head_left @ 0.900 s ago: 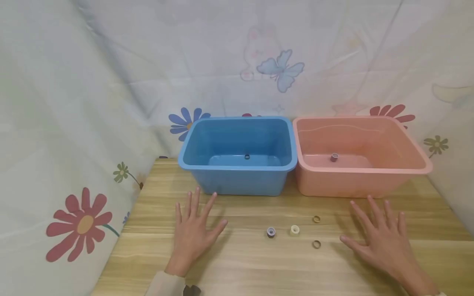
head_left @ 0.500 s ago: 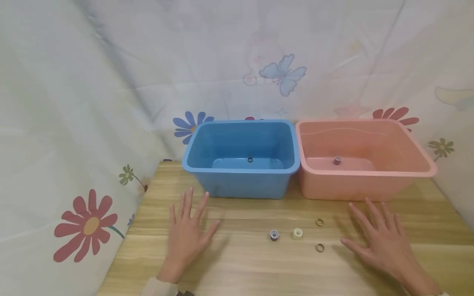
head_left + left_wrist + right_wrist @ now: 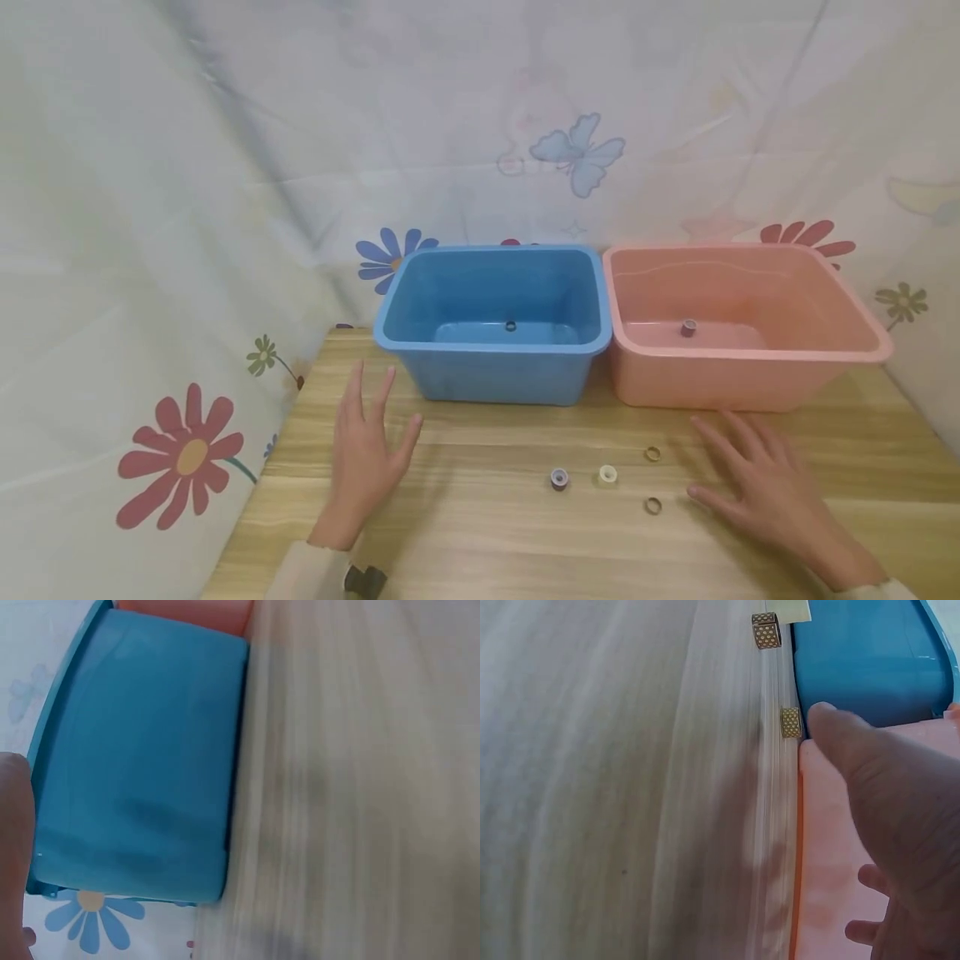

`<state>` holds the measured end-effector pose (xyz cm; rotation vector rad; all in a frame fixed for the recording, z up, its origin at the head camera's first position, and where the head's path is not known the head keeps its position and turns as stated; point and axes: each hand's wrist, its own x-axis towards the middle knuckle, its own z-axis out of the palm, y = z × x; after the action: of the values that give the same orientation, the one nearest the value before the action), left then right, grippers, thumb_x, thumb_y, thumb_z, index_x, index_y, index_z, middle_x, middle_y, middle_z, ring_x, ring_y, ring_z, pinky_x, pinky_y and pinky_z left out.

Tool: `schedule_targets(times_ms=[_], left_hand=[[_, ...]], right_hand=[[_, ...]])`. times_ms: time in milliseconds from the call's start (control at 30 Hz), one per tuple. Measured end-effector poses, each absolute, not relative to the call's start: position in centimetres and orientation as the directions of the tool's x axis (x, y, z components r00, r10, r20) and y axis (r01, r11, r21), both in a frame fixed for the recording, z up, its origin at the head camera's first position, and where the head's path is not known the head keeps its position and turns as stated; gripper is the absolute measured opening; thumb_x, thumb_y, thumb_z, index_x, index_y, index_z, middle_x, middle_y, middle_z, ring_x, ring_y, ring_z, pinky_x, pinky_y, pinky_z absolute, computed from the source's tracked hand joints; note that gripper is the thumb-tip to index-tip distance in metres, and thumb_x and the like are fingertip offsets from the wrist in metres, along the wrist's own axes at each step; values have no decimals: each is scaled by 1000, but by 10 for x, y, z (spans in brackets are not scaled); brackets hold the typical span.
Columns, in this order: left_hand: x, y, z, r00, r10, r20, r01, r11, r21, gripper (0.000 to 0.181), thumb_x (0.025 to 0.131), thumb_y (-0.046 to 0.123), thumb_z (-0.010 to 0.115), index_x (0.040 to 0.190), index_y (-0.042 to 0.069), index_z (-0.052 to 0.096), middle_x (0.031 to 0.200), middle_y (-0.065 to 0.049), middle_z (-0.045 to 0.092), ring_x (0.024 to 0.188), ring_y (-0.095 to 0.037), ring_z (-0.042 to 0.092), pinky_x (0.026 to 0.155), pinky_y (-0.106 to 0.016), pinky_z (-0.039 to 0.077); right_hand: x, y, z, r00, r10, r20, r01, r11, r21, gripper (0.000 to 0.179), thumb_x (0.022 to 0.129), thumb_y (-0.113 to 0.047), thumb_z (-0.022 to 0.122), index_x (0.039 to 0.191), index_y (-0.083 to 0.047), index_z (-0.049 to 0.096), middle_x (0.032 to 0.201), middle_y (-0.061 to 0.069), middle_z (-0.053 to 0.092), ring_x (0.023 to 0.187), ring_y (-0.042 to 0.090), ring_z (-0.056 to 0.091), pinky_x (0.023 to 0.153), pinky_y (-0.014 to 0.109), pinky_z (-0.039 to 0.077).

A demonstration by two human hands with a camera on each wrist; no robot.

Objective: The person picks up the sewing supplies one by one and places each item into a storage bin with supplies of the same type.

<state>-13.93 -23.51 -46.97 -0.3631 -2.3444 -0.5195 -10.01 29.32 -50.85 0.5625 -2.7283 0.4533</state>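
My left hand (image 3: 366, 458) hovers over the left side of the table, fingers spread and holding nothing, in front of the blue bin (image 3: 495, 375). To the right, my right hand (image 3: 772, 487) is held out with nothing in it, before the pink bin (image 3: 738, 383). Nearest to it lie a gold ring (image 3: 652, 454) and a darker bronze ring (image 3: 653, 506); both show dotted surfaces in the right wrist view. A cream round piece with a hole (image 3: 607, 475) and a grey-purple one (image 3: 558, 479) lie between the hands.
Inside the blue bin is a small dark ring (image 3: 511, 326). The pink bin has a grey-purple piece (image 3: 688, 328) on its floor. Both bins stand side by side at the back of the wooden table (image 3: 480, 542), against a printed curtain (image 3: 450, 108).
My left hand has moved left and lifted slightly, its fingers turning inward. The right hand's fingers have drawn closer together. The whole view has shifted a little; the objects stay in place.
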Motion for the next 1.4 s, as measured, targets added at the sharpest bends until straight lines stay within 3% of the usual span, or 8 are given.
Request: schedule_targets(times_ms=[167, 400, 533, 633, 733, 1067, 1400], left_hand=[[-152, -235, -463, -727, 40, 685, 405, 831, 381, 73, 98, 42, 64, 159, 15, 35, 171, -15, 9, 151, -43, 25, 108, -71, 33], [-171, -233, -451, -834, 17, 551, 377, 747, 547, 84, 98, 35, 69, 164, 24, 19, 172, -12, 2, 156, -39, 9, 110, -73, 28], [-186, -228, -446, -856, 13, 517, 394, 665, 634, 83, 101, 35, 65, 165, 22, 15, 170, -13, 11, 154, -38, 19, 113, -68, 28], [-194, -224, -442, -873, -12, 487, 391, 578, 716, 80, 102, 35, 63, 164, 22, 14, 167, -12, 22, 147, -41, 35, 111, -66, 35], [-199, -221, -440, -902, -48, 429, 347, 513, 785, 76, 104, 39, 59, 162, 24, 14, 166, -13, 26, 142, -47, 41, 107, -68, 38], [-205, -220, -439, -930, -120, 348, 277, 393, 877, 68, 106, 38, 56, 159, 23, 16, 161, -17, 33, 137, -45, 48, 107, -63, 42], [-210, -223, -441, -942, -137, 307, 233, 391, 891, 65, 106, 44, 54, 159, 24, 21, 161, -18, 35, 136, -42, 49, 103, -62, 46]], right_hand=[[-103, 288, -507, -861, -361, 359, -460, 853, -246, 93, 80, -50, 85, 158, -28, 40, 159, 18, 36, 132, 52, 40, 102, 74, 28], [-112, 280, -506, -846, -410, 341, -508, 814, -281, 83, 82, -40, 86, 154, -24, 48, 152, 20, 45, 129, 50, 46, 98, 71, 36], [-118, 278, -505, -833, -437, 339, -534, 794, -289, 78, 81, -34, 88, 149, -19, 53, 145, 19, 52, 126, 47, 50, 96, 70, 40], [-122, 275, -504, -830, -449, 331, -542, 787, -294, 73, 81, -31, 88, 146, -17, 57, 142, 18, 55, 125, 45, 51, 96, 69, 41], [-126, 272, -502, -832, -453, 321, -543, 784, -301, 68, 82, -28, 88, 142, -15, 60, 140, 18, 57, 124, 44, 53, 98, 68, 40], [-134, 263, -499, -825, -469, 313, -557, 769, -314, 59, 81, -26, 89, 134, -13, 66, 132, 17, 63, 119, 40, 58, 96, 66, 45], [-138, 259, -505, -811, -473, 344, -574, 756, -315, 57, 77, -21, 91, 128, -10, 69, 127, 15, 66, 116, 40, 60, 94, 65, 44]])
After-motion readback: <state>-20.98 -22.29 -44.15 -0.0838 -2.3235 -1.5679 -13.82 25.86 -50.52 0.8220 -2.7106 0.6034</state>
